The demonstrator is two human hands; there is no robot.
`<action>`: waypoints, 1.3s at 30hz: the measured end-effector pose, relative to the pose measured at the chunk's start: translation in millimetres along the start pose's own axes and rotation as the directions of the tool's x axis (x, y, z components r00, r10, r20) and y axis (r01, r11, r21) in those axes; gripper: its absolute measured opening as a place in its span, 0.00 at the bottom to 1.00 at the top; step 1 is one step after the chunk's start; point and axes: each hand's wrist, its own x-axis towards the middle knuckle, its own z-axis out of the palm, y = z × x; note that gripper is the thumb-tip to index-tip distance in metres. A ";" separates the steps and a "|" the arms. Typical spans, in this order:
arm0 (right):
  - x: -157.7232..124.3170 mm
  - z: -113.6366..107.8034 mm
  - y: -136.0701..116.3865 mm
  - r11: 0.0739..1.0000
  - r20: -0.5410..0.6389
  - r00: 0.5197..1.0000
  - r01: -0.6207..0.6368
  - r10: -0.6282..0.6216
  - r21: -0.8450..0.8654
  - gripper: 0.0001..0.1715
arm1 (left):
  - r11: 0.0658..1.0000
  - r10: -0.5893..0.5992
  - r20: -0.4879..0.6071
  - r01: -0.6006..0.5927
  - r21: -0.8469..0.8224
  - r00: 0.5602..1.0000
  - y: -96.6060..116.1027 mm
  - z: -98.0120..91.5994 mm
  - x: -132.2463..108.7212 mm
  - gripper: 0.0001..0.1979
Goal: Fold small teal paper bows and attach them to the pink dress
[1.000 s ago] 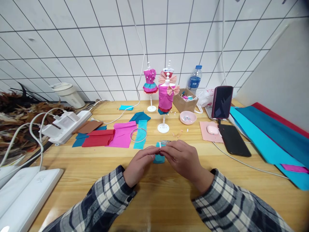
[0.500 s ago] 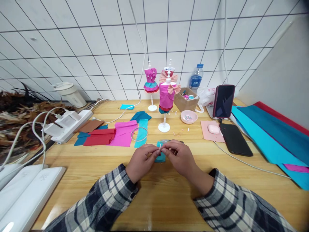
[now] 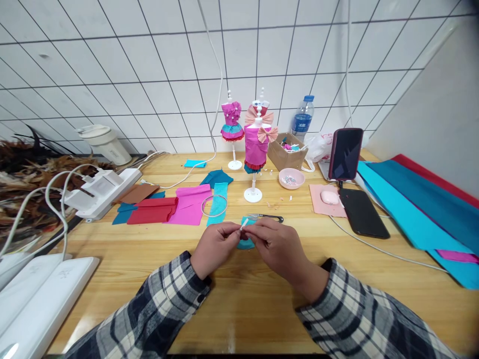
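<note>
My left hand (image 3: 215, 247) and my right hand (image 3: 277, 244) meet over the wooden table (image 3: 239, 309), fingers pinched together. Between the fingertips sticks up a small white strip (image 3: 243, 224), and a teal piece of paper (image 3: 246, 242) shows between and under the hands. Small scissors (image 3: 266, 217) lie just beyond my right hand. Further back stand two small mannequins, one in a pink dress with peach bows (image 3: 256, 144) and one in a pink and teal dress (image 3: 231, 122).
Red, pink and teal paper pieces (image 3: 175, 207) and a wire ring (image 3: 214, 205) lie at centre left. Power strips with cables (image 3: 99, 192) sit left. A pink bowl (image 3: 291, 178), cardboard box (image 3: 286, 154), bottle (image 3: 303, 117), phones (image 3: 346, 154) and large paper sheets (image 3: 419, 209) are right.
The white strip has tilted to the right between the fingertips, and the scissors beyond my right hand now show in full. The hands stay in the same spot.
</note>
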 end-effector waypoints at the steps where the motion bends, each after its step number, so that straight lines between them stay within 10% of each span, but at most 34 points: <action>1: 0.0 -0.1 0.6 1.000 0.003 1.000 0.003 -0.003 -0.011 0.12 | 1.000 -0.002 0.006 0.002 0.004 1.000 0.1 -0.3 0.3 0.13; 19: -0.9 2.3 5.4 0.986 -0.045 0.999 0.003 -0.011 -0.164 0.10 | 0.971 0.088 0.052 -0.097 0.217 0.995 -0.8 3.2 -3.5 0.15; 39: 14.7 10.0 21.1 0.799 0.072 0.869 -0.480 0.489 0.363 0.04 | 0.956 0.252 0.112 -0.265 0.123 0.961 12.2 -1.6 -10.0 0.12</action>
